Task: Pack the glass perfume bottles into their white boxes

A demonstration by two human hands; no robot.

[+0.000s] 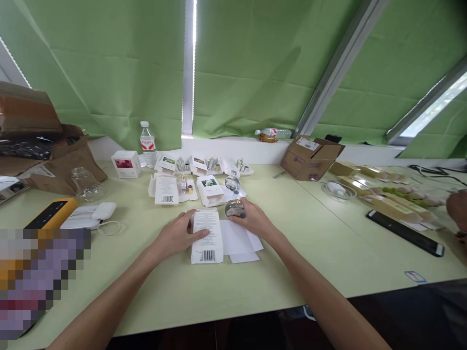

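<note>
My left hand (182,234) grips a white box (207,243) with printed text and a barcode, its thumb lying across the upper face. The box rests on the table, left of some white paper sheets (239,243). Fingers of my right hand (253,219) are closed on a rounded glass bottle (235,209) with a gold-coloured top, at the upper edge of the sheets. Just beyond the hands lie a white box with a flower picture (209,189) and another barcoded white box (167,189), each with a small bottle beside it.
Further back are several opened white boxes (168,164), a closed white box (126,164) and a water bottle (148,146). A cardboard box (310,158) stands back right. At left are brown packaging (62,170) and an orange-black device (49,214). Another person's hand (458,211) shows far right, near a black phone (404,232).
</note>
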